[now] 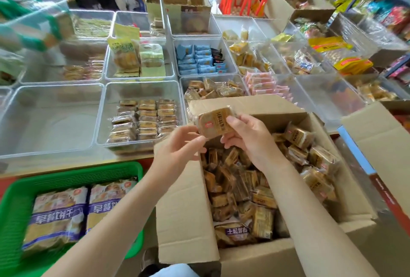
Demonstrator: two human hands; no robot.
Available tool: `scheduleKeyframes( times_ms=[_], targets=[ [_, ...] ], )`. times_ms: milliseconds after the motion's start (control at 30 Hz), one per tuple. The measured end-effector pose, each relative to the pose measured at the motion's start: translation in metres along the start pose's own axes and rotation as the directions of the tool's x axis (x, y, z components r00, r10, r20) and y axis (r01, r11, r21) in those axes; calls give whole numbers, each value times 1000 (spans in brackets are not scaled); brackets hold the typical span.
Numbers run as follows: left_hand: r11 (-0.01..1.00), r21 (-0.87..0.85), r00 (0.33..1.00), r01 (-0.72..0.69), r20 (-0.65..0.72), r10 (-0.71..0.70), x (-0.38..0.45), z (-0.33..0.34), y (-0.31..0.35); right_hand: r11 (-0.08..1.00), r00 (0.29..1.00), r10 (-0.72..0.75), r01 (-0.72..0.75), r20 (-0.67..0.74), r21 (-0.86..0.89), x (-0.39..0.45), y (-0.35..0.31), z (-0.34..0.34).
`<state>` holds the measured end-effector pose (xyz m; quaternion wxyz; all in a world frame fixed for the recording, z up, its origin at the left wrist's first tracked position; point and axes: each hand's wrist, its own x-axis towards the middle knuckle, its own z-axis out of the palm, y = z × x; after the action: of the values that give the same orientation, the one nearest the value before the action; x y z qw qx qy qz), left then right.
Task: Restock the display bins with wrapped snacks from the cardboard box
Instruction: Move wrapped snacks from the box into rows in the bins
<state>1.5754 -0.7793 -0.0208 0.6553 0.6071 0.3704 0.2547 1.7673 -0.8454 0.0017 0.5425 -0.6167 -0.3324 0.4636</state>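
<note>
An open cardboard box [186, 221] in front of me is filled with several brown wrapped snacks [248, 188]. Above its far left corner my right hand [248, 136] pinches one wrapped snack [215, 122] between thumb and fingers. My left hand [177, 145] is just left of it, its curled fingertips reaching the snack's lower left edge. Just beyond, a clear display bin [104, 112] holds neat rows of the same kind of snack [144, 119].
An empty clear bin [13, 103] sits to the left. More clear bins with assorted snacks fill the table behind. A green basket [66, 174] with two large packs lies at lower left. Another cardboard box [381, 134] stands at right, and shelves line the far right.
</note>
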Motion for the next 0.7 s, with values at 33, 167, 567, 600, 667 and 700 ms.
scheduleKeyframes(
  times_ms=[33,167,567,600,667,700],
  targets=[
    [999,-44,1000,-4,-8,4,2,-7,6,1000,999,9,-10,43,29,4,-3,12],
    [1000,-17,998,-21,-61,20,16,-58,6,993,976,29,-4,216,-115,28,-8,56],
    [683,700,956,212,-292,3,121,-238,-121,495,977,-112,214,182,-842,191,52,196],
    [588,773,955,239,-295,0,128,-245,-133,499,984,-105,180,147,-848,207,60,203],
    [443,868,970,222,-243,-10,134,-254,-157,490,992,-84,125,96,-863,236,78,218],
    [391,898,977,203,-211,-23,135,-255,-168,485,994,-70,104,80,-868,250,87,224]
  ],
)
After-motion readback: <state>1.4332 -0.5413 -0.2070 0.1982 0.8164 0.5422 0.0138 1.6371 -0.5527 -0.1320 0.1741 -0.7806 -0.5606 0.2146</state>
